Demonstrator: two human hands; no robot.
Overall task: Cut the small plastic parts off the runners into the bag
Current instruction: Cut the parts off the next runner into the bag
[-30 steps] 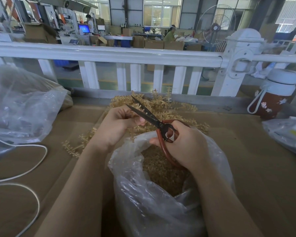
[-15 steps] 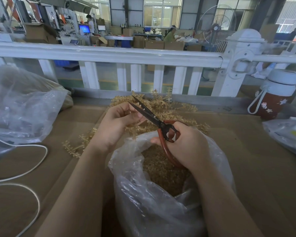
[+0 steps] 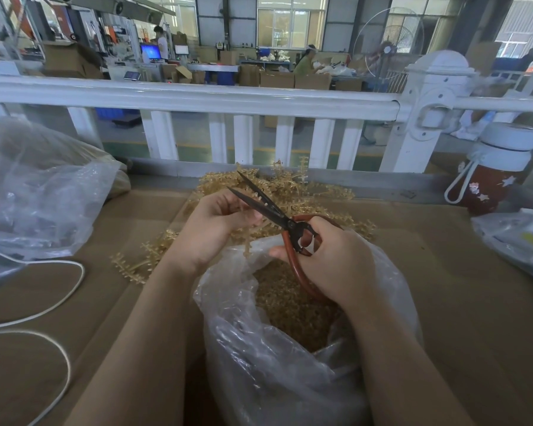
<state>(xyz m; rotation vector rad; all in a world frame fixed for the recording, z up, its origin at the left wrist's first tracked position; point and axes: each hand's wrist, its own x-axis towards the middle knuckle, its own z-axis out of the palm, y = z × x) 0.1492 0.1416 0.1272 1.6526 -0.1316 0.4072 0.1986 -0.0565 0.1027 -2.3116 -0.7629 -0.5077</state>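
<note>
A light, brittle-looking runner is being pinched by the left hand; the scissors, blades parted, are being gripped by the right hand over the bag.

Daylight thrown in from big windows at back, slightly blown out. Foreground left dimmer, shadows soft. Railing bowed by wide-angle lens. Edges smeared; glare seen on clear bag, maybe some haze.
</note>
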